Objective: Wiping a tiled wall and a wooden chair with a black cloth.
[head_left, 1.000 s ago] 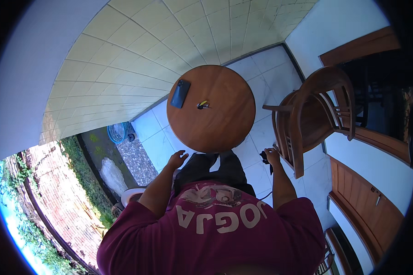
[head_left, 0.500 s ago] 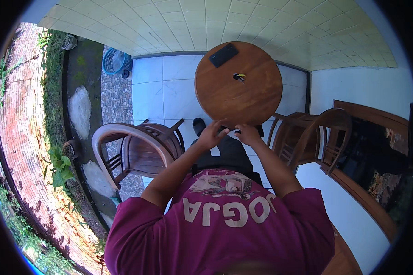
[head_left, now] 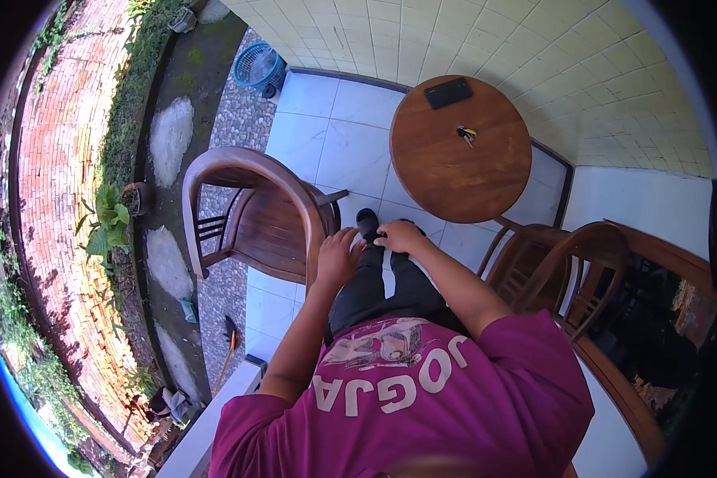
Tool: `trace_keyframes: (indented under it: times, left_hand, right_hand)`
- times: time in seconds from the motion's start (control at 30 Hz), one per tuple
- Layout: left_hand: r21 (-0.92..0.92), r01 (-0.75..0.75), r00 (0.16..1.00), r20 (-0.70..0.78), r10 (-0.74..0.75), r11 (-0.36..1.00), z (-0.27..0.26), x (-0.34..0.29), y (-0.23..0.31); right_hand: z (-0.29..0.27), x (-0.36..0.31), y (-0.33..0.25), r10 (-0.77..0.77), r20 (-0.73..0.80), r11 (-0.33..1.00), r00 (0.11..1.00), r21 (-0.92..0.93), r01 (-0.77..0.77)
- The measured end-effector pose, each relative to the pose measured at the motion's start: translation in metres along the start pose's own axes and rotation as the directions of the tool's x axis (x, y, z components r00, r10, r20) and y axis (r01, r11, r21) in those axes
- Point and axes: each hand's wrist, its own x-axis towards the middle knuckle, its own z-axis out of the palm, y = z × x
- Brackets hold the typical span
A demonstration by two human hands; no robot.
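Both my hands are held out above my dark trousers and dark shoes (head_left: 367, 221). My left hand (head_left: 340, 255) is beside the seat of the left wooden chair as seen from above, its fingers loosely spread with nothing visible in them. My right hand (head_left: 400, 237) points left towards it, fingertips drawn together. Whether a small dark thing is between those fingertips I cannot make out against the shoes and trousers. Beyond my hands, the round wooden table (head_left: 454, 179) bears a black phone (head_left: 449, 93) and a small bunch of keys (head_left: 466, 134) with a yellow part.
A wooden armchair (head_left: 271, 227) stands close on my left, another (head_left: 534, 259) on my right by a dark window (head_left: 653, 311). A blue plastic basket (head_left: 258, 65) sits by the tiled wall (head_left: 486, 40). Pebbled edging, plants and brick paving lie to the left.
My view has turned leftwards, so the table and phone appear farther right. My hands have left the table's near edge and come closer together, near the left chair.
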Motion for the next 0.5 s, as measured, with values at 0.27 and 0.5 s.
trace_keyframes:
  times: [0.27, 0.5]
  left_hand:
    - [-0.034, 0.283, 0.923, -0.261, -0.282, 0.958, -0.029, -0.14, -0.098]
    - [-0.101, 0.349, 0.738, -0.583, -0.339, 0.932, -0.05, -0.146, -0.214]
  right_hand:
    - [-0.001, -0.048, 0.018, 0.219, -0.001, 0.959, 0.976, 0.185, -0.215]
    - [0.031, -0.01, -0.052, 0.202, 0.073, 0.938, 0.977, 0.271, -0.214]
